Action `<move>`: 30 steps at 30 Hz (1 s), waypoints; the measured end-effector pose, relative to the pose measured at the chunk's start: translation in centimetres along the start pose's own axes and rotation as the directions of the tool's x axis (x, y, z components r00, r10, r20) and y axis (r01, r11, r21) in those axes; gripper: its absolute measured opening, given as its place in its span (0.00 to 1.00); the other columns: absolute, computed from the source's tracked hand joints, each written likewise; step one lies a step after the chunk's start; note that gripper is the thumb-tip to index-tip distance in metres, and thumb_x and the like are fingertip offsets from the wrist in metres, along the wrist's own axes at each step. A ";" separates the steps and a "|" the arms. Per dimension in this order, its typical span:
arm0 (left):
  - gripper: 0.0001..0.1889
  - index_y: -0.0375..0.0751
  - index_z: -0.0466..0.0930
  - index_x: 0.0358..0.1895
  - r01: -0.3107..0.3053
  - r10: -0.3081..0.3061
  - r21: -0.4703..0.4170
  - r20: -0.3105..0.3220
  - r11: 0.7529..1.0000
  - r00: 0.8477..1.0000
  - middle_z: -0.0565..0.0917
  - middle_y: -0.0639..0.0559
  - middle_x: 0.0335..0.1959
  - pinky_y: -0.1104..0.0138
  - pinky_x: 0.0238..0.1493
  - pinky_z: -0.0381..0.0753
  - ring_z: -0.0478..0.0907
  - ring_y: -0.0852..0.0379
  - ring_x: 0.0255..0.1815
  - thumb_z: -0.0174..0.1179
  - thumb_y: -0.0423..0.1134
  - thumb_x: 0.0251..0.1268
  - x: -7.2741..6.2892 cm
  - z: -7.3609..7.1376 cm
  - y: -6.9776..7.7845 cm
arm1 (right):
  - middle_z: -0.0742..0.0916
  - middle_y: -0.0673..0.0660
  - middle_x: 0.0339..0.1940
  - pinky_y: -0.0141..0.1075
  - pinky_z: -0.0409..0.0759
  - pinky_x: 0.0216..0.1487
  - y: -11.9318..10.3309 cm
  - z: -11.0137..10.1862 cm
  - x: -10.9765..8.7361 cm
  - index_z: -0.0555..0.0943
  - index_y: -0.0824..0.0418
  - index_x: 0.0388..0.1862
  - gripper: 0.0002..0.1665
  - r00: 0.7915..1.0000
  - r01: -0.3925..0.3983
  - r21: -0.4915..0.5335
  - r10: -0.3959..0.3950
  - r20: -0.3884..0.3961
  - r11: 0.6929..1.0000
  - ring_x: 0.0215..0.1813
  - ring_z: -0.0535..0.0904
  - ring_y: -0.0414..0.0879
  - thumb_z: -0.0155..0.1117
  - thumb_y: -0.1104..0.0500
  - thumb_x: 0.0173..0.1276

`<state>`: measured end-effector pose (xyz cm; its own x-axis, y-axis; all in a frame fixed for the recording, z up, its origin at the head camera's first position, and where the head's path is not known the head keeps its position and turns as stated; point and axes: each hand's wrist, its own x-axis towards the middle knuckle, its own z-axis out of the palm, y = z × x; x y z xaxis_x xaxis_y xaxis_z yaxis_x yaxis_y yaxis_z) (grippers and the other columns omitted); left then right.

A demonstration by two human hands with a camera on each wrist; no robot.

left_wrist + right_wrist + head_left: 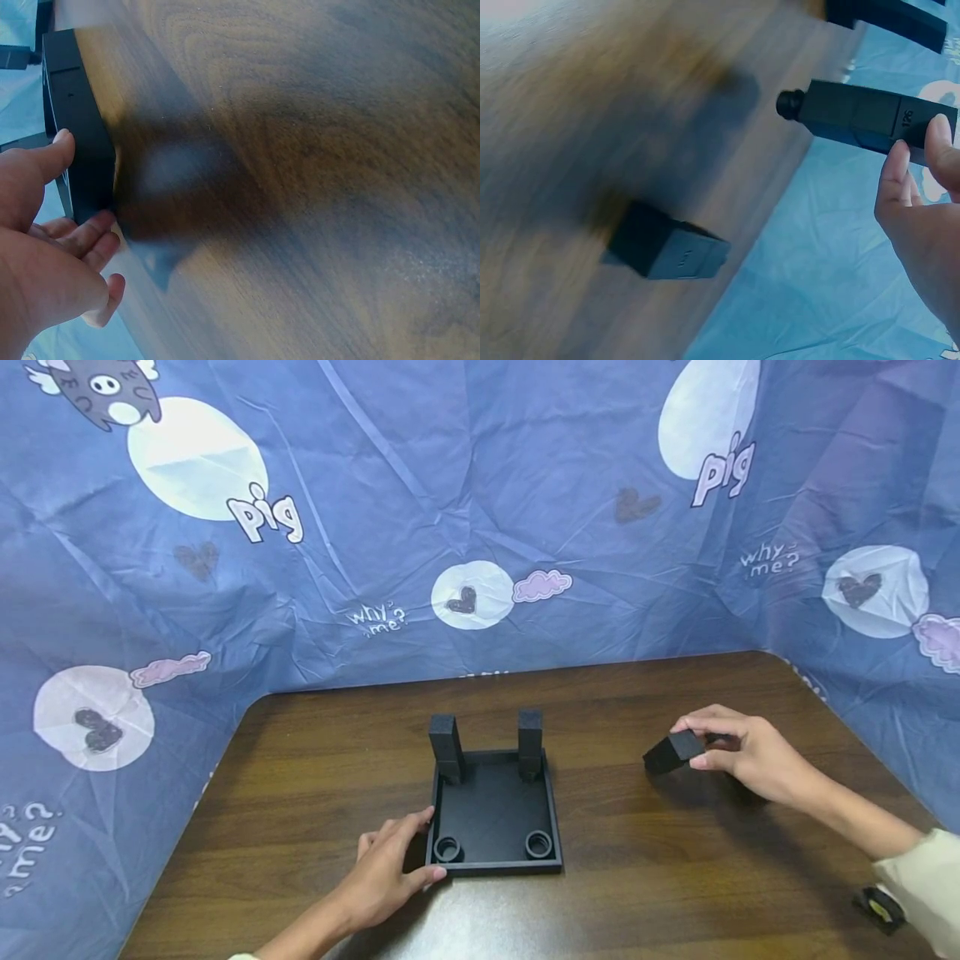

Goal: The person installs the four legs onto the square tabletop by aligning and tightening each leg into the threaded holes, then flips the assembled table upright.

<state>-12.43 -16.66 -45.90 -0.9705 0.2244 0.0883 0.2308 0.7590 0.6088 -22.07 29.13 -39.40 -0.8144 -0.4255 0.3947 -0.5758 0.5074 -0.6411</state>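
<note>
A shallow black tray [495,814] sits on the table, with two upright black posts [447,745] at its back corners and two round sockets [538,844] at its front corners. My left hand [386,868] holds the tray's front left corner, thumb at the front wall and fingers along the left side. Off to the right, my right hand [757,758] pinches a rectangular black block [862,116] between thumb and fingers. This block is tilted above the table, and a round peg sticks out of its far end in the right wrist view.
Another black block [675,244] lies on the table in the right wrist view. The brown wooden table [315,777] ends at a blue printed cloth [390,510] hanging behind it. A small dark object [879,908] is by the right sleeve.
</note>
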 end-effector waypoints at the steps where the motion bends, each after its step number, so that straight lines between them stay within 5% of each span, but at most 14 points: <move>1: 0.37 0.38 0.70 0.66 0.000 0.000 -0.001 -0.001 1.000 1.000 0.81 0.49 0.53 0.50 0.56 0.57 0.72 0.52 0.58 0.73 0.42 0.52 0.0 0.0 0.0 | 0.84 0.50 0.46 0.24 0.73 0.42 -0.3 -0.1 0.1 0.84 0.60 0.50 0.23 1.000 -0.014 0.004 0.014 0.000 1.000 0.44 0.75 0.34 0.74 0.70 0.54; 15: 0.37 0.39 0.70 0.67 0.000 0.001 0.010 -0.004 1.000 1.000 0.81 0.50 0.53 0.52 0.54 0.58 0.72 0.52 0.57 0.73 0.43 0.52 0.0 0.1 -0.1 | 0.82 0.54 0.49 0.34 0.82 0.41 -5.1 -0.9 2.4 0.82 0.65 0.53 0.20 0.995 -0.100 0.230 0.097 0.025 0.968 0.48 0.82 0.41 0.70 0.69 0.60; 30: 0.37 0.37 0.70 0.66 -0.025 0.025 0.015 -0.014 1.000 1.000 0.81 0.49 0.52 0.52 0.54 0.58 0.72 0.52 0.57 0.73 0.41 0.52 -0.1 0.2 -0.3 | 0.82 0.56 0.48 0.34 0.81 0.43 -6.6 -0.1 3.6 0.82 0.64 0.51 0.18 0.998 -0.056 0.246 0.049 0.035 0.968 0.48 0.84 0.44 0.70 0.68 0.61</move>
<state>-12.41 -16.82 -46.24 -0.9652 0.2352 0.1144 0.2562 0.7624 0.5942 -21.25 24.31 -33.73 -0.8385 -0.4265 0.3392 -0.4936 0.3309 -0.8042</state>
